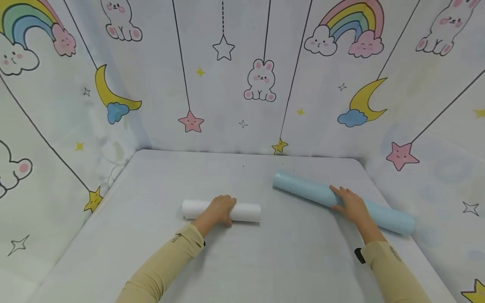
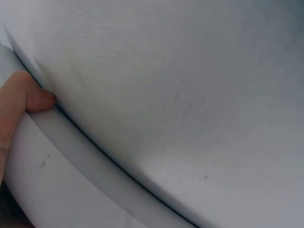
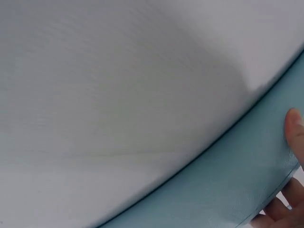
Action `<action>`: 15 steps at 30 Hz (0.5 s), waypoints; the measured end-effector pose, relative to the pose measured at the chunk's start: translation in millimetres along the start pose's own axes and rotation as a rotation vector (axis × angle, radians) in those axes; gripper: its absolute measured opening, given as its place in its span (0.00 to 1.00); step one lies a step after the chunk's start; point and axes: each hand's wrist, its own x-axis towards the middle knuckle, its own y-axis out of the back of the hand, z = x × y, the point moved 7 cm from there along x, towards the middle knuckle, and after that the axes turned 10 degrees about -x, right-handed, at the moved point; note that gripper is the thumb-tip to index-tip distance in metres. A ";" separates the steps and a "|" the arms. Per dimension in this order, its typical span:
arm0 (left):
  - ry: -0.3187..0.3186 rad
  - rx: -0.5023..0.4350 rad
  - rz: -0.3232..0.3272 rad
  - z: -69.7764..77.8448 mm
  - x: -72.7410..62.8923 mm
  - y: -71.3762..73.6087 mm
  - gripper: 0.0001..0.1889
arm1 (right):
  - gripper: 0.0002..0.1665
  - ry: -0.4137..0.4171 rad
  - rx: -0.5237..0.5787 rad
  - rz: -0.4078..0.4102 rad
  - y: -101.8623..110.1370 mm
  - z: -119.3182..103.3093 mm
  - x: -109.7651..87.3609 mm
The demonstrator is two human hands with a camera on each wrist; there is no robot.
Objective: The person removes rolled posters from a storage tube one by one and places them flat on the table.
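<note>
On the table lie a short white roll (image 1: 246, 212) and a longer light blue roll (image 1: 303, 188). My left hand (image 1: 219, 209) grips the white one near its middle, fingers over the far side and thumb along the near side. That thumb (image 2: 39, 99) presses by the roll's lower edge in the left wrist view. Slanting down to the right, the blue roll is held by my right hand (image 1: 351, 205) a little right of its middle. The right wrist view has the thumb (image 3: 293, 124) on its surface and several fingers (image 3: 280, 211) bent round the other side.
Both rolls rest on a white-covered table (image 1: 288, 261) with rounded far corners. A pale curtain (image 1: 235, 92) printed with rainbows, rabbits, moons and stars rises behind the far edge and along both sides. The rolls lie apart, with a gap between their near ends.
</note>
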 end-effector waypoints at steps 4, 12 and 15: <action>-0.003 0.005 0.002 -0.5 1.1 -0.4 0.28 | 0.42 -0.058 -0.038 -0.026 -1.3 6.2 13.4; -0.002 0.014 0.004 0.0 1.3 -0.9 0.27 | 0.42 -0.202 -0.072 -0.073 -7.6 21.6 33.8; 0.004 0.024 0.004 0.2 0.7 0.1 0.27 | 0.42 -0.234 -0.077 -0.071 -7.5 23.4 38.3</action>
